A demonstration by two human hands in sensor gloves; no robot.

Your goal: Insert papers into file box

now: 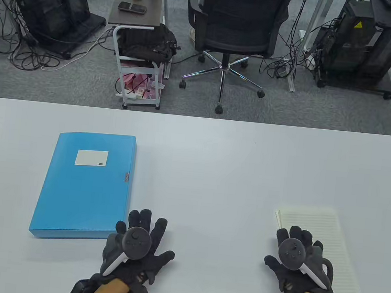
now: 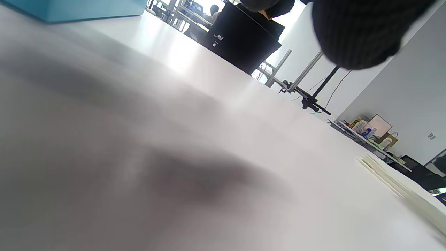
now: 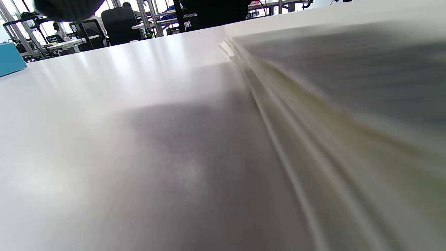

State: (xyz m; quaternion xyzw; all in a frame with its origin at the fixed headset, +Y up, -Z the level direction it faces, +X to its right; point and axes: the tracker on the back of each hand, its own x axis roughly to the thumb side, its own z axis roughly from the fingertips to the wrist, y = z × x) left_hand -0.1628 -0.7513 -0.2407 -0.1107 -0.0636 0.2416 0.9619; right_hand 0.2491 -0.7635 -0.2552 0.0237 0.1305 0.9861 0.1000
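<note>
A closed blue file box (image 1: 86, 184) with a white label lies flat on the left of the white table (image 1: 214, 162). A stack of lined papers (image 1: 324, 242) lies at the right. My left hand (image 1: 145, 238) lies flat on the table with fingers spread, just right of the box's near corner, holding nothing. My right hand (image 1: 296, 249) rests with its fingers on the near left part of the papers. The box corner (image 2: 69, 8) and the papers' edge (image 2: 400, 188) show in the left wrist view. The papers (image 3: 331, 104) fill the right of the right wrist view.
Beyond the table's far edge stand an office chair (image 1: 234, 29), a small cart (image 1: 139, 44) and two black equipment racks (image 1: 50, 4) with cables on the floor. The table between box and papers is bare.
</note>
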